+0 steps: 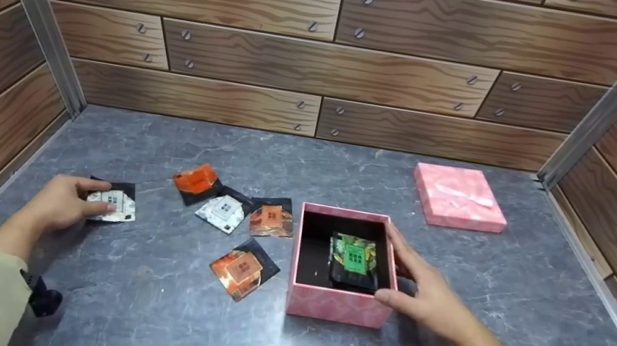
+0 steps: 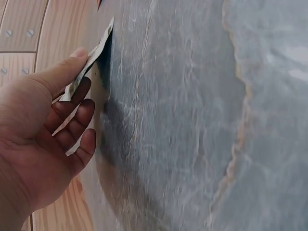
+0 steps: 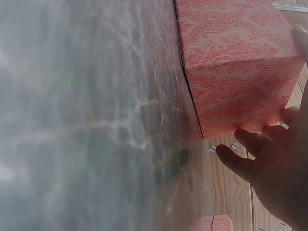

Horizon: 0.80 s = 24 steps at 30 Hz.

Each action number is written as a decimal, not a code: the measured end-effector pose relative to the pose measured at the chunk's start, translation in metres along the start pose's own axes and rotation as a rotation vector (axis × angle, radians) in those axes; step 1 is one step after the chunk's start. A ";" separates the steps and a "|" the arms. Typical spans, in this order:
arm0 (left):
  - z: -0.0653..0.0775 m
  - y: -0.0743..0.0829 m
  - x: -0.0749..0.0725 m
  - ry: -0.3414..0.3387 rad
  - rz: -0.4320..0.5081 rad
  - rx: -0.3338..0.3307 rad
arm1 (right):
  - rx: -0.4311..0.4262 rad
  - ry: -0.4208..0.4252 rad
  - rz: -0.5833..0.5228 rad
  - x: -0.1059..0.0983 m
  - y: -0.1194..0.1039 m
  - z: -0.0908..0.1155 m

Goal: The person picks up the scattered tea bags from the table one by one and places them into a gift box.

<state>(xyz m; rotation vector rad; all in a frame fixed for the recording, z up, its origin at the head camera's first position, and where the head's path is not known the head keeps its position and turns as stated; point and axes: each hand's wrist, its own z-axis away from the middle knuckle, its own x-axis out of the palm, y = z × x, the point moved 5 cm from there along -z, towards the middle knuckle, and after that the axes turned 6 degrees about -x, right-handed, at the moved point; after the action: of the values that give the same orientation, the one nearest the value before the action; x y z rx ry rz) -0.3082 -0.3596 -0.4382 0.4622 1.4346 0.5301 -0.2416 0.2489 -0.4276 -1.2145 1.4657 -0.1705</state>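
At the left, my left hand (image 1: 59, 203) pinches a black-and-white sachet (image 1: 118, 204) between thumb and fingers. The left wrist view shows this sachet (image 2: 94, 60) edge-on and tilted up from the table, with the other fingers loosely bent below. My right hand (image 1: 429, 293) rests against the right side of an open pink box (image 1: 336, 306), thumb at the near corner and fingers along the side. Seen from the right wrist, these fingers (image 3: 250, 142) are spread beside the patterned box wall (image 3: 240, 96). Inside the box lies a green-and-black sachet (image 1: 355, 259).
Left of the box lie an orange sachet (image 1: 197, 182), a white one (image 1: 224, 210), an orange-brown one (image 1: 271, 218) and a nearer orange one (image 1: 244, 269). A pink lid with a bow (image 1: 459, 198) sits at the back right. Wood-patterned walls (image 1: 326, 69) enclose the grey table.
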 end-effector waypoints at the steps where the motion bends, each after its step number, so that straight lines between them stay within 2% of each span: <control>1: 0.001 0.000 -0.001 0.007 0.001 0.001 | 0.000 -0.001 0.002 0.000 0.000 -0.001; 5: 0.005 0.005 -0.007 0.037 0.014 0.017 | -0.009 -0.003 0.011 0.000 0.000 -0.002; 10: 0.008 0.024 -0.015 0.067 0.050 0.051 | -0.025 -0.005 -0.015 -0.001 -0.002 -0.003; 14: 0.012 0.046 -0.018 0.078 0.053 0.068 | -0.039 -0.012 -0.053 0.000 -0.001 -0.003; 18: 0.018 0.070 -0.019 0.085 0.052 0.090 | -0.046 -0.009 -0.037 0.001 -0.001 -0.003; 24: 0.025 0.111 -0.017 0.126 0.095 0.183 | -0.037 -0.003 -0.018 0.001 0.000 -0.002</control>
<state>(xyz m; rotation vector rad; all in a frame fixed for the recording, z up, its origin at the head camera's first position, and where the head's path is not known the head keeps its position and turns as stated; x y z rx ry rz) -0.2915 -0.2801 -0.3567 0.6544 1.5955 0.5133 -0.2430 0.2470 -0.4276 -1.2571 1.4614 -0.1540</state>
